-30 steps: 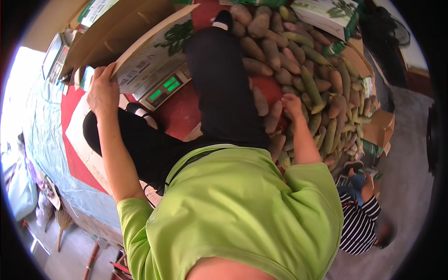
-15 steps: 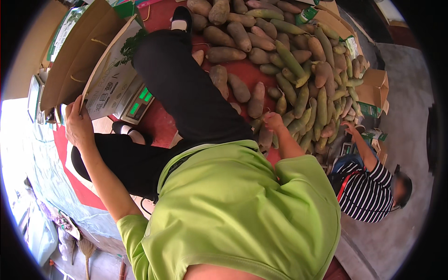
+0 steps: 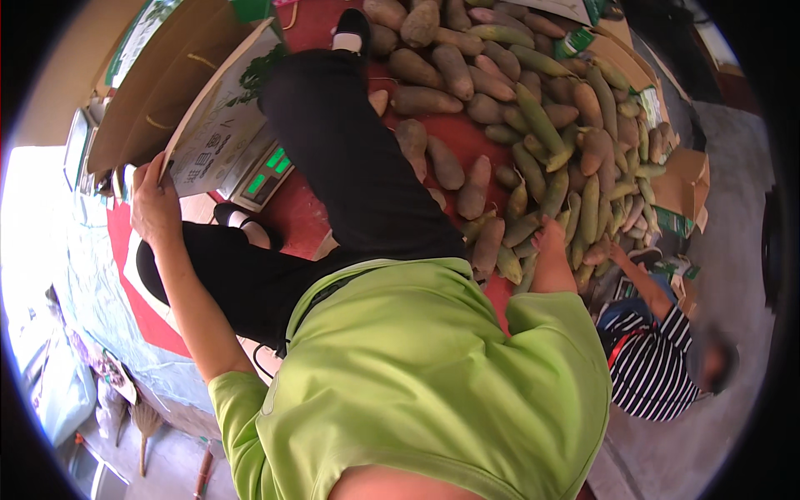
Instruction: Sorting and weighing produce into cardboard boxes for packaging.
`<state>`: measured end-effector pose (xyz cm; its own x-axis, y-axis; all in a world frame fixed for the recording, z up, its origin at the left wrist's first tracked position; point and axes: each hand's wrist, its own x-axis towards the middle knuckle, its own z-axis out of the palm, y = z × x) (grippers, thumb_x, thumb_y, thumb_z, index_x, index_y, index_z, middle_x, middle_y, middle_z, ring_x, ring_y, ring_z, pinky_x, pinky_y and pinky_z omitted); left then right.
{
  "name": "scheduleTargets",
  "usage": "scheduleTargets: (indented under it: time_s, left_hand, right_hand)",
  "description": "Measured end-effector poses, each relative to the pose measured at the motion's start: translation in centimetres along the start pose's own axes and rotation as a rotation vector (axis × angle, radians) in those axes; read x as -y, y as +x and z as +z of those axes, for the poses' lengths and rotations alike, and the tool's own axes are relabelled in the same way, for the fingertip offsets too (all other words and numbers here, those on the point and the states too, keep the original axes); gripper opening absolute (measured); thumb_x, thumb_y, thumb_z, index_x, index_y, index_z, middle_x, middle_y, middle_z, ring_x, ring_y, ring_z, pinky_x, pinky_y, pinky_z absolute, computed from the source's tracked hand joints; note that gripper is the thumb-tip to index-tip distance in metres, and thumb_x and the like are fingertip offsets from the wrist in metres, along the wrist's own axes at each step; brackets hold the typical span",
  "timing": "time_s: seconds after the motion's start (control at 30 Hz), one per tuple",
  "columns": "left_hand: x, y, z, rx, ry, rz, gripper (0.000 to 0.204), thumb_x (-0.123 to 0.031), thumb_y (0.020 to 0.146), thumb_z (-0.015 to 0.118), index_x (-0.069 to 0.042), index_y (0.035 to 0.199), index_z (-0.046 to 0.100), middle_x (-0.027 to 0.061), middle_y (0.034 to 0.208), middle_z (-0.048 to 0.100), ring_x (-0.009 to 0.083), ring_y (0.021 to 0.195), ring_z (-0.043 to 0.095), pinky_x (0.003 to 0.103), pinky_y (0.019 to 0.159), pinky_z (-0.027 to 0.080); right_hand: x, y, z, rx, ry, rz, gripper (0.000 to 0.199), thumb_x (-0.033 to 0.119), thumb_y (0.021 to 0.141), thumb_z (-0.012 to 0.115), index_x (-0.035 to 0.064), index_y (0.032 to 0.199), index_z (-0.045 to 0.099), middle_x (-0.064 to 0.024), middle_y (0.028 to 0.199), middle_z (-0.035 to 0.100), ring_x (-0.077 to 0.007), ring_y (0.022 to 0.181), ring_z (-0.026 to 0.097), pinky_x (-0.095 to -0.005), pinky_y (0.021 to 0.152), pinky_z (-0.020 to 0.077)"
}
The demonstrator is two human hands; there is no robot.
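My left hand (image 3: 156,204) is closed on the near edge of a tall open cardboard carton (image 3: 218,125) with a pale printed side. Beside the carton's base, a weighing scale (image 3: 265,177) shows a lit green display. My right hand (image 3: 547,242) reaches over the near side of a heap of green radishes (image 3: 542,125), its visible fingers apart and its fingertips close to the radishes. It holds nothing that I can see. Brownish, soil-dulled radishes (image 3: 427,100) lie on the heap's left part, on a red sheet (image 3: 400,142).
A co-worker in a striped shirt (image 3: 654,371) reaches into the heap from the right. Open cardboard boxes (image 3: 682,187) stand along its right side. My legs in black trousers (image 3: 342,150) span between carton and heap. A broom (image 3: 146,423) is at the lower left.
My right hand has moved right along the near side of the heap. My left hand keeps its hold on the carton. The whole view has shifted slightly, and the co-worker's hand is lower on the heap.
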<state>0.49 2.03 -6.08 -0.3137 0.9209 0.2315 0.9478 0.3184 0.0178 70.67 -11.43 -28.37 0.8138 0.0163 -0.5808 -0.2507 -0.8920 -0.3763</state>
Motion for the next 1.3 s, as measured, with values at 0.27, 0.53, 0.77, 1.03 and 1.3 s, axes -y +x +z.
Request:
scheduleTargets:
  time_s: [0.27, 0.53, 0.77, 1.03, 1.3]
  left_hand:
    - [-1.2, -0.1, -0.5, 0.036, 0.024, -0.061, 0.031, -0.014, 0.085, 0.057, -0.028, 0.112, 0.064, -0.0042, 0.107, 0.061, 0.0210, 0.097, 0.062, 0.036, 0.075, 0.051]
    - [-1.0, 0.0, -0.7, 0.031, 0.014, -0.080, 0.033, -0.012, 0.082, 0.058, -0.026, 0.111, 0.065, -0.0040, 0.107, 0.061, 0.0215, 0.099, 0.061, 0.037, 0.078, 0.051]
    - [-1.4, 0.0, -1.0, -0.014, -0.021, -0.082, 0.032, -0.010, 0.079, 0.059, -0.024, 0.106, 0.067, -0.0032, 0.100, 0.061, 0.0206, 0.096, 0.061, 0.036, 0.076, 0.052]
    - [-0.7, 0.0, -0.9, -0.007, -0.036, -0.052, 0.033, -0.009, 0.079, 0.060, -0.024, 0.108, 0.066, -0.0025, 0.102, 0.060, 0.0207, 0.100, 0.059, 0.038, 0.077, 0.051]
    - [-0.6, -0.4, -1.1, -0.081, -0.076, -0.012, 0.027, -0.008, 0.077, 0.061, -0.020, 0.100, 0.068, -0.0015, 0.094, 0.059, 0.0209, 0.095, 0.059, 0.037, 0.077, 0.051]
  right_hand:
    - [-0.2, 5.4, 1.5, 0.242, 0.599, 0.276, 0.034, 0.030, 0.076, 0.078, 0.0126, 0.097, 0.058, -0.0074, 0.098, 0.051, -0.0242, 0.073, 0.053, -0.0324, 0.061, 0.0512]
    - [1.9, 4.4, 4.3, 0.276, 0.538, 0.320, 0.032, 0.034, 0.078, 0.075, 0.0132, 0.097, 0.059, -0.0027, 0.081, 0.057, -0.0199, 0.072, 0.056, -0.0310, 0.060, 0.0484]
    - [-0.6, -1.1, 7.5, 0.580, 0.726, 0.235, 0.034, 0.035, 0.081, 0.072, 0.0113, 0.102, 0.058, -0.0043, 0.087, 0.061, -0.0209, 0.075, 0.058, -0.0312, 0.063, 0.0486]
    - [0.5, -8.4, 11.6, 0.845, 0.568, 0.261, 0.031, 0.028, 0.082, 0.071, 0.0124, 0.107, 0.059, -0.0015, 0.094, 0.063, -0.0190, 0.081, 0.059, -0.0288, 0.062, 0.0485]
    - [13.9, -24.3, 11.5, 1.085, 0.300, -0.555, 0.029, 0.025, 0.086, 0.066, 0.0077, 0.107, 0.056, -0.0022, 0.095, 0.061, -0.0148, 0.083, 0.059, -0.0284, 0.070, 0.0465]
